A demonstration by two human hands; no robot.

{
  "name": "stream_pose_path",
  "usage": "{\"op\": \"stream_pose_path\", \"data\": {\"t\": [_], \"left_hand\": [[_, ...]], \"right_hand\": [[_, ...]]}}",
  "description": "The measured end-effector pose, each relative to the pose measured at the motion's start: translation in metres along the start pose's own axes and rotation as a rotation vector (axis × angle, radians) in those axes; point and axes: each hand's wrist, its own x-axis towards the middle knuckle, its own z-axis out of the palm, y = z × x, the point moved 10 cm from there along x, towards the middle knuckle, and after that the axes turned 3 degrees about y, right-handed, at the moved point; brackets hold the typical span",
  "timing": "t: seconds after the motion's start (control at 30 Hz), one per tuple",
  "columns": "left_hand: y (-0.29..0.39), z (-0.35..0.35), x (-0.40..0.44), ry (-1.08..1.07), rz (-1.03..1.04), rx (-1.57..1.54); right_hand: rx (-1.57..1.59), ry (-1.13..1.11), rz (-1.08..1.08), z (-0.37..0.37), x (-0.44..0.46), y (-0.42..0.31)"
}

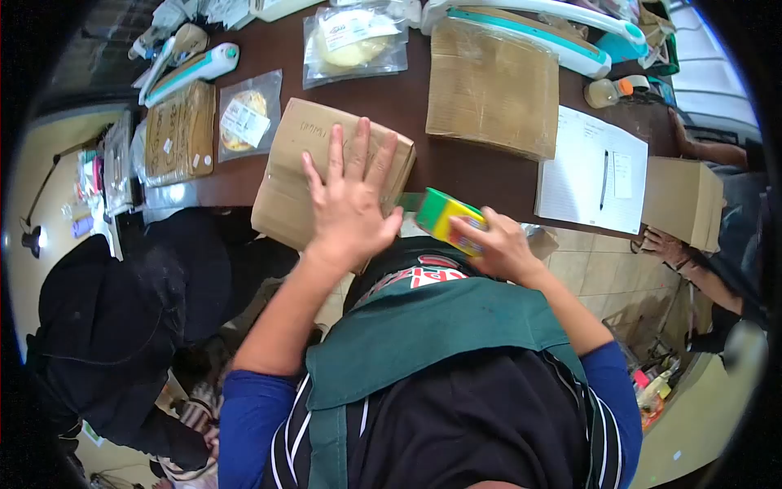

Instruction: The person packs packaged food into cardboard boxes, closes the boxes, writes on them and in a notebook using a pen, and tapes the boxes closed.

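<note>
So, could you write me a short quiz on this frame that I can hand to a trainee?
1. Open question: What lies under the spread left hand?
2. True or false: The pen lies on the notebook.
3. Fill in the blank: The right hand grips a small carton coloured mainly green and ____.

Key: 1. A cardboard box; 2. True; 3. yellow
</note>
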Motion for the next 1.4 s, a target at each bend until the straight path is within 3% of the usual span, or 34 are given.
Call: {"op": "stream_pose_path", "data": {"t": [0.07,0.2,0.27,0.33,0.4,0.43,0.5,0.57,0.6,0.63,0.67,0.73,0.77,0.87,0.9,0.97,1.03,1.1,1.17,1.23,1.27,1.33,1.37,1.4], "left_hand": [[0.010,0.006,0.008,0.045,-0.125,0.199],[0.008,0.013,0.016,0.119,-0.234,0.316],[0.008,0.008,0.018,0.168,-0.207,0.202],[0.006,0.002,0.005,0.153,-0.166,0.096],[-0.005,-0.026,0.007,0.281,-0.116,-0.306],[-0.018,-0.037,0.007,0.289,-0.103,-0.302],[-0.067,-0.059,0.003,0.346,-0.159,-0.150],[-0.136,-0.043,0.003,0.337,-0.201,-0.425],[-0.162,-0.022,0.007,0.157,-0.294,-0.656],[-0.175,0.004,0.004,-0.049,-0.383,-0.879],[-0.188,0.019,0.003,-0.058,-0.353,-0.882],[-0.189,0.099,-0.012,-0.490,-0.656,-1.577],[-0.172,0.091,-0.008,-0.484,-0.600,-1.739],[-0.195,0.125,0.018,-0.252,-0.324,-2.067],[-0.186,0.120,0.011,-0.298,-0.399,-2.136],[-0.152,0.085,-0.001,-0.316,-0.373,-2.015],[-0.165,0.101,-0.006,-0.235,-0.323,-1.972],[-0.144,0.100,-0.025,-0.277,-0.285,-2.145],[-0.143,0.085,-0.051,-0.112,-0.369,-1.905],[-0.127,0.078,-0.065,-0.141,-0.352,-1.896],[-0.128,0.073,-0.066,-0.145,-0.336,-1.896],[-0.115,0.078,-0.070,-0.358,-0.355,-1.819],[-0.120,0.076,-0.072,-0.363,-0.350,-1.815],[-0.131,0.072,-0.063,-0.290,-0.373,-1.743]], "right_hand": [[0.126,-0.077,0.034,0.018,0.034,-0.005],[0.246,-0.313,0.464,0.046,0.035,0.047],[0.284,-0.270,0.587,0.010,0.043,0.063],[0.040,-0.095,0.523,-0.048,0.054,0.051],[-0.205,0.099,0.419,-0.085,0.071,0.046],[-0.341,0.213,0.315,-0.088,0.079,0.051],[-0.409,0.186,0.334,-0.055,0.082,0.079],[-0.571,0.302,0.301,-0.047,0.085,0.078],[-0.566,0.376,0.228,-0.053,0.088,0.044],[-0.265,0.526,0.183,-0.053,0.085,0.009],[0.046,0.405,0.197,-0.025,0.087,-0.012],[0.779,0.428,0.361,0.044,0.083,-0.045],[1.105,0.513,0.474,0.076,0.086,-0.051],[1.225,0.618,0.543,0.106,0.102,-0.021],[1.315,0.635,0.599,0.112,0.106,-0.010],[1.498,0.737,0.771,0.186,0.100,0.043],[1.506,0.783,0.701,0.202,0.092,0.054],[1.214,0.752,0.960,0.207,0.063,0.055],[0.912,0.588,1.145,0.203,0.032,0.047],[0.927,0.389,1.508,0.218,-0.009,0.026],[0.925,0.405,1.505,0.211,-0.008,0.023],[1.655,0.503,1.166,0.213,0.026,0.008],[1.658,0.510,1.165,0.223,0.028,0.008],[1.908,0.503,1.047,0.242,0.047,0.004]]}}
